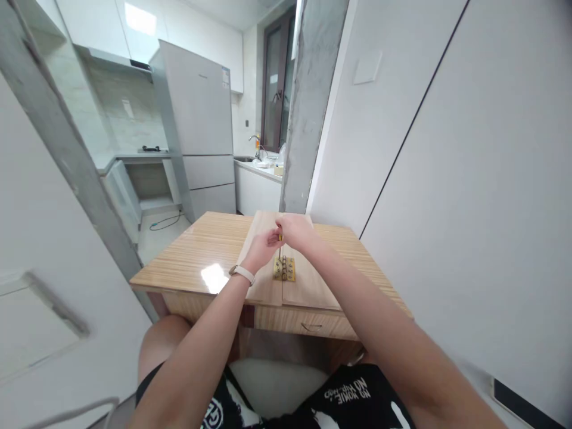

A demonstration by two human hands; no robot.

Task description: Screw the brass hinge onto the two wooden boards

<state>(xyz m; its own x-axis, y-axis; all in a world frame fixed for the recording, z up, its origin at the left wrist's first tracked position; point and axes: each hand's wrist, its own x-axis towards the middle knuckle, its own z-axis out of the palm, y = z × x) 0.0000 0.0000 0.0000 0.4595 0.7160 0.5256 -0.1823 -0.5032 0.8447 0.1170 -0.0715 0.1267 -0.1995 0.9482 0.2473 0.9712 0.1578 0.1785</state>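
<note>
A tall grey fridge [196, 128] stands far back in the kitchen, and a sink with a tap [254, 152] sits beside it. A rough grey pillar [313, 101] rises just behind the wooden table [196, 256]. White walls close in on both sides. Nothing blocks the way to the boards.

The table top is shiny, striped, light wood, with a drawer [308, 325] in its front. Two flat pale wooden boards [308, 286] lie side by side on it. A small gold metal hinge [285, 269] sits across the crack between them, flat and square with little screws.

The left hand [263, 245] and the right hand [295, 229] are closed together around a screwdriver [280, 244] with a bit of yellow handle showing. It stands nearly straight up, its thin shaft pointing down onto the hinge. The left wrist wears a pale watch band [242, 273]
</note>
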